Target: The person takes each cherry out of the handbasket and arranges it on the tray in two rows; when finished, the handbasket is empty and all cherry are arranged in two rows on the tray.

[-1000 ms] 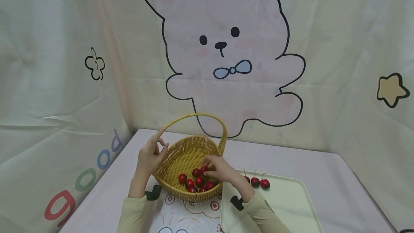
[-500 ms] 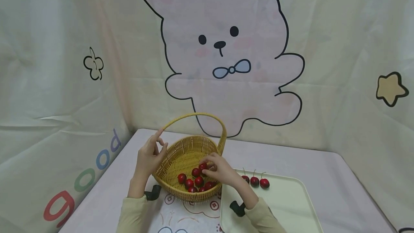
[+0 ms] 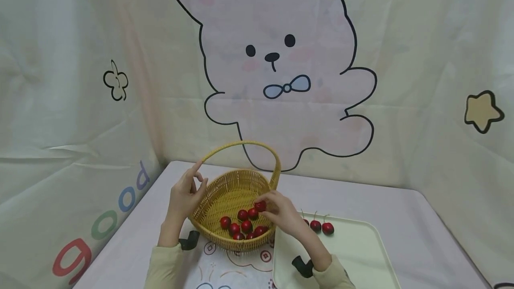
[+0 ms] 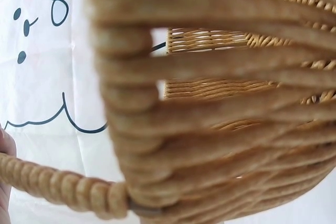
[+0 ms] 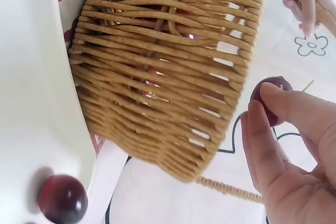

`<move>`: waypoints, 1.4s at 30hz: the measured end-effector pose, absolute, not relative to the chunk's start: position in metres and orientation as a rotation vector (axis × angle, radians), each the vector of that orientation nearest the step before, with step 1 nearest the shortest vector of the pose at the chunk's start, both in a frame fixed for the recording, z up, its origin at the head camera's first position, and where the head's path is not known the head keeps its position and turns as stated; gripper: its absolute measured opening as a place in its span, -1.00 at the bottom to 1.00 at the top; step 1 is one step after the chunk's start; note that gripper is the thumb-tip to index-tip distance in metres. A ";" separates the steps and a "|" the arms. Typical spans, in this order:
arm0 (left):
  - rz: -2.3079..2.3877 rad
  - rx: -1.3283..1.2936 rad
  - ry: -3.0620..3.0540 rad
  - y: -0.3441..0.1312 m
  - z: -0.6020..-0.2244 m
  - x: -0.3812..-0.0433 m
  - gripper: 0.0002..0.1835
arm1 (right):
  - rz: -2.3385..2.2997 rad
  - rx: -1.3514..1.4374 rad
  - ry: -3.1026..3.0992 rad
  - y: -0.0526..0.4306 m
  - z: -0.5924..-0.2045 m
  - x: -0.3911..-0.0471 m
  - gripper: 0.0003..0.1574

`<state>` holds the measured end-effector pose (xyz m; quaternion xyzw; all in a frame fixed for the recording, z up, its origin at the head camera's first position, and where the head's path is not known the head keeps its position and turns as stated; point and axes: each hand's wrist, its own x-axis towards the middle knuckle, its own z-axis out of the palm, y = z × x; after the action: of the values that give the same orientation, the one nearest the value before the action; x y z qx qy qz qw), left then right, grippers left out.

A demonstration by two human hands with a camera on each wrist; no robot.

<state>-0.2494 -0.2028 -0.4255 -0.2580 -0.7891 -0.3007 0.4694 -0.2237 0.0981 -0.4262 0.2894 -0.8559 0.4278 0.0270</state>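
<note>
A yellow wicker basket (image 3: 241,245) stands on the table, with several red cherries (image 3: 246,226) lying in its near part. My left hand (image 3: 184,193) holds the left side of the basket's arched handle (image 3: 249,142); in the left wrist view, woven cane fills most of the picture. Over the basket's right rim, my right hand (image 3: 281,212) pinches one dark red cherry (image 3: 261,206) between thumb and fingers. The right wrist view shows that cherry (image 5: 270,100) with its thin stem, outside the basket's weave (image 5: 173,77).
To the right of the basket lies a pale cream tray (image 3: 353,258), with several stemmed cherries (image 3: 315,226) along its far edge. A white cloth (image 3: 337,191) covers the table. A curtain with a rabbit drawing (image 3: 281,115) hangs behind.
My right hand has shifted slightly to the right, and the cherry in its fingertips now shows plainly above the others. The left hand stays on the handle; the basket stands still.
</note>
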 end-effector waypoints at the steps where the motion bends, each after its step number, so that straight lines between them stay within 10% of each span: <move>1: -0.736 -0.631 -1.934 -0.203 -0.426 -0.249 -0.35 | 1.312 0.888 -2.649 0.100 -0.425 -0.223 -0.62; 42: -0.758 -0.632 -1.925 -0.202 -0.428 -0.250 -0.26 | 0.959 0.553 -2.660 0.224 -0.434 -0.212 -0.54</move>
<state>-0.2501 -0.2021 -0.4275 -0.2579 -0.7854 -0.3092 0.4701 -0.2121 0.2237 -0.4342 0.1905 -0.9153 0.3301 0.1300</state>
